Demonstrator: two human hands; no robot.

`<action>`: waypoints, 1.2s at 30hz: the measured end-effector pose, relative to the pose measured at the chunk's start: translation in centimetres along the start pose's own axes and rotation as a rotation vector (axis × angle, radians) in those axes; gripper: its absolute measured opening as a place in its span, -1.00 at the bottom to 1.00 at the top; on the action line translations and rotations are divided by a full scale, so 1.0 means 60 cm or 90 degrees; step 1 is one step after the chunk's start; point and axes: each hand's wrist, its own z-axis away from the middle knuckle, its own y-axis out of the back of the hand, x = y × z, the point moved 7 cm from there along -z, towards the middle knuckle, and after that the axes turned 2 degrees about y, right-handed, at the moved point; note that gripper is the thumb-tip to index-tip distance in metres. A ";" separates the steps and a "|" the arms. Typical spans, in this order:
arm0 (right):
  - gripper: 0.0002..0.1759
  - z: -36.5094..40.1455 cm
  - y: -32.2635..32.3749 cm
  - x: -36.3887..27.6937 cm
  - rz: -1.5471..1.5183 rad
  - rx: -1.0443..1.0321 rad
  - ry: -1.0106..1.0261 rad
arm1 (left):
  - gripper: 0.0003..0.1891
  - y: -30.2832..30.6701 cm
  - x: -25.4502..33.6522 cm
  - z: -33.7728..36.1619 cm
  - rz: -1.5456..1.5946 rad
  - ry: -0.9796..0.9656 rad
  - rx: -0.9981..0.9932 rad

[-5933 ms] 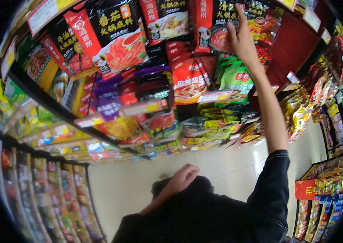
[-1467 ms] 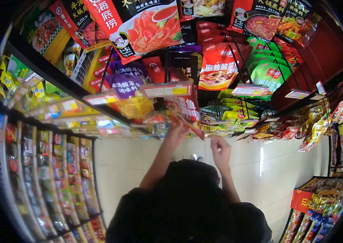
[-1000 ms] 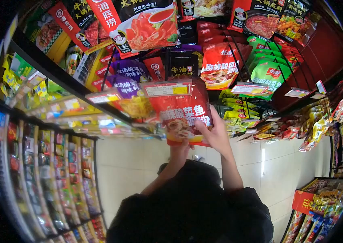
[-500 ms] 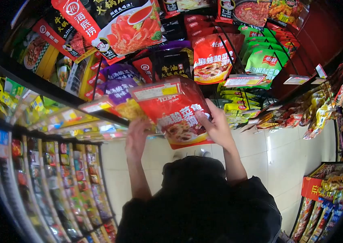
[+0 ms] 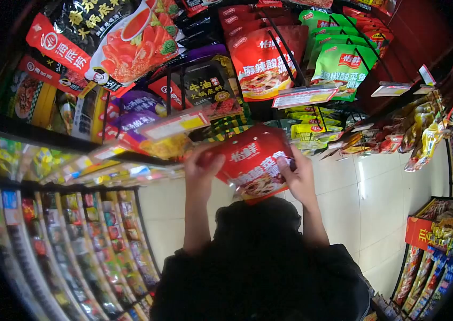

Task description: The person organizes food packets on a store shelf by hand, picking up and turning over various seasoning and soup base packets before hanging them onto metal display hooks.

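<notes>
Between my hands is a red seasoning pouch (image 5: 250,163) with white lettering and a picture of food, held in front of my chest. My left hand (image 5: 200,174) grips its left edge, thumb across the front. My right hand (image 5: 298,174) pinches the right edge, its thumb also on the front. The fingers behind the pouch are hidden. Just beyond it hang similar red pouches (image 5: 264,64) on a hook, with green pouches (image 5: 345,67) to their right. A price tag (image 5: 177,124) sticks out above my left hand.
Large hotpot seasoning packs (image 5: 130,48) hang at the upper left, above purple pouches (image 5: 141,120). Shelves of packets (image 5: 87,235) run down the left side. At the lower right stands a rack with a red sign (image 5: 419,232). Pale floor tiles (image 5: 338,198) lie below.
The red pouch has come closer to my body, out from beneath the price tag. My left hand has moved right and now grips the pouch's left edge; my right hand keeps its hold.
</notes>
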 end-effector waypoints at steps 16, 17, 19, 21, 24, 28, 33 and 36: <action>-0.60 -0.079 0.106 0.005 -0.262 0.167 0.046 | -0.60 -0.233 0.121 -0.126 0.001 -0.111 -0.168; -0.61 -0.076 0.107 0.003 -0.283 0.171 0.034 | -0.64 -0.240 0.131 -0.123 -0.003 -0.125 -0.162; -0.63 -0.081 0.113 -0.008 -0.275 0.176 0.057 | -0.70 -0.251 0.148 -0.125 -0.011 -0.156 -0.149; -0.65 -0.088 0.116 -0.013 -0.259 0.180 0.075 | -0.72 -0.253 0.136 -0.148 -0.038 -0.151 -0.114; -0.65 -0.099 0.114 -0.007 -0.265 0.173 0.048 | -0.75 -0.249 0.118 -0.161 -0.059 -0.165 -0.112; -0.64 -0.103 0.113 0.000 -0.208 0.163 0.068 | -0.78 -0.245 0.109 -0.161 -0.079 -0.188 -0.109; -0.63 -0.100 0.111 0.004 -0.188 0.152 0.062 | -0.77 -0.244 0.120 -0.161 -0.065 -0.182 -0.097; -0.62 -0.097 0.111 -0.004 -0.185 0.133 0.011 | -0.76 -0.244 0.119 -0.169 -0.054 -0.187 -0.097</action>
